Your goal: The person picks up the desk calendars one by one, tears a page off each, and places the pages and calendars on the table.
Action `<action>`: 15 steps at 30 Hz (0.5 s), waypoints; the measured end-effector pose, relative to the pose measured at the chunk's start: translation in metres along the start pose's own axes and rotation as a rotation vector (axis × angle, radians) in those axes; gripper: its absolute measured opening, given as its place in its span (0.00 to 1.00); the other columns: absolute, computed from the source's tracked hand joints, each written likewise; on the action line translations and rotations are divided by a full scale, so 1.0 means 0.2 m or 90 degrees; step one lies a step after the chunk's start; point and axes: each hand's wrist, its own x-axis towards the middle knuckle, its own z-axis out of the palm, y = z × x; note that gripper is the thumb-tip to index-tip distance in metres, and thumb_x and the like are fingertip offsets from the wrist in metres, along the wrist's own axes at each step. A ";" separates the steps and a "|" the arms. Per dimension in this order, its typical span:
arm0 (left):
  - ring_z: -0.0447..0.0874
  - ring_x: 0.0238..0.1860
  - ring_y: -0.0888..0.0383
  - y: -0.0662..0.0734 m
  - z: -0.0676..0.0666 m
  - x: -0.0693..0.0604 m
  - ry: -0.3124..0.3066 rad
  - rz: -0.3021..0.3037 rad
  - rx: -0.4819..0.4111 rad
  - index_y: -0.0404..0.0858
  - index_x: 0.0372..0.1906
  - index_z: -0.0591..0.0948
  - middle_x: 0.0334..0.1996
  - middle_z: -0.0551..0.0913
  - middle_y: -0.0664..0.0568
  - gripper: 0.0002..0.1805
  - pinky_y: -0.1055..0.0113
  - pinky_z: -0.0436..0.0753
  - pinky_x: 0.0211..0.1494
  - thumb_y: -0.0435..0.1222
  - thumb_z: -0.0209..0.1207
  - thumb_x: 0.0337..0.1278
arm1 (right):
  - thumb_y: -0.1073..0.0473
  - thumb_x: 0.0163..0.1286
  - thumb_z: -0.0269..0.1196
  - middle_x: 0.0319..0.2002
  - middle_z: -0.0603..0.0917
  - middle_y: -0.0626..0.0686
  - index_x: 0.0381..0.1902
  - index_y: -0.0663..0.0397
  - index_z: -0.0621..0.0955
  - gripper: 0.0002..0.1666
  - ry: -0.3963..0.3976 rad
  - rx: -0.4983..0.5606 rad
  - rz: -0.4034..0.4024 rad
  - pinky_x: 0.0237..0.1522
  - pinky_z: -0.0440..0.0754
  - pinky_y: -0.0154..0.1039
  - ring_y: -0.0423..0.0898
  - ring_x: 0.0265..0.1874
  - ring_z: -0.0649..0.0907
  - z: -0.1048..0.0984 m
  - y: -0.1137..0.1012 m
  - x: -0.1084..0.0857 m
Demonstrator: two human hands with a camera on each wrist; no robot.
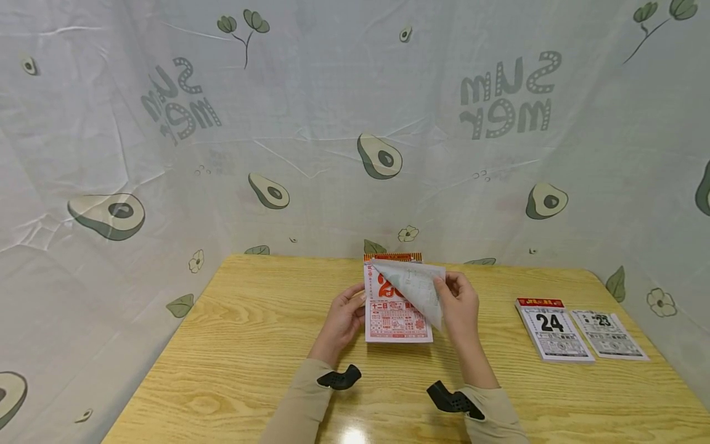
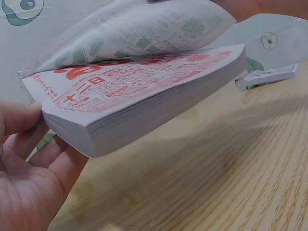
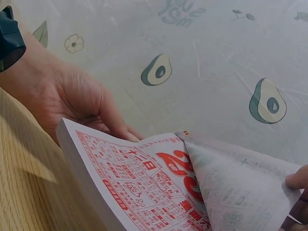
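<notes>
Frame centre: left hand [image 1: 345, 313] grips calendar pad [image 1: 395, 324]; right hand [image 1: 461, 306] pinches lifted top sheet [image 1: 418, 287], apparently mid-tear; next pull likely needs pad steady

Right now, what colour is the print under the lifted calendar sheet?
The calendar page is printed in red, clearest in the right wrist view.

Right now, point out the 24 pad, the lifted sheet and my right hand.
Lifted sheet [image 1: 420, 288], head view: its underside.
Right hand [image 1: 461, 304], head view: its back.
24 pad [image 1: 554, 331], head view: its printed front.
</notes>
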 end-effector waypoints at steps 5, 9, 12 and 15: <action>0.88 0.35 0.62 0.00 0.00 0.00 0.004 0.001 -0.001 0.30 0.66 0.67 0.38 0.88 0.56 0.21 0.69 0.84 0.37 0.31 0.47 0.72 | 0.55 0.74 0.57 0.51 0.79 0.61 0.49 0.66 0.75 0.18 -0.002 0.022 0.013 0.40 0.75 0.18 0.32 0.39 0.77 0.00 -0.01 0.00; 0.88 0.35 0.62 0.00 0.00 0.00 0.006 -0.002 0.001 0.29 0.65 0.66 0.38 0.88 0.56 0.21 0.69 0.84 0.37 0.31 0.47 0.73 | 0.55 0.74 0.56 0.51 0.79 0.62 0.50 0.66 0.74 0.18 -0.008 0.023 0.012 0.40 0.76 0.19 0.33 0.40 0.77 0.00 -0.01 0.00; 0.88 0.35 0.62 0.00 0.00 0.00 0.004 -0.003 0.000 0.28 0.65 0.66 0.38 0.88 0.56 0.21 0.70 0.84 0.37 0.31 0.47 0.73 | 0.55 0.75 0.55 0.51 0.79 0.62 0.51 0.65 0.73 0.18 -0.018 0.014 0.014 0.39 0.76 0.21 0.33 0.38 0.77 0.00 0.00 0.00; 0.88 0.34 0.62 0.00 0.00 0.00 0.003 -0.004 -0.002 0.28 0.65 0.66 0.37 0.88 0.56 0.21 0.70 0.84 0.36 0.31 0.47 0.73 | 0.54 0.76 0.52 0.51 0.79 0.64 0.53 0.65 0.72 0.18 -0.032 0.007 0.019 0.37 0.76 0.23 0.33 0.36 0.77 0.00 0.02 0.01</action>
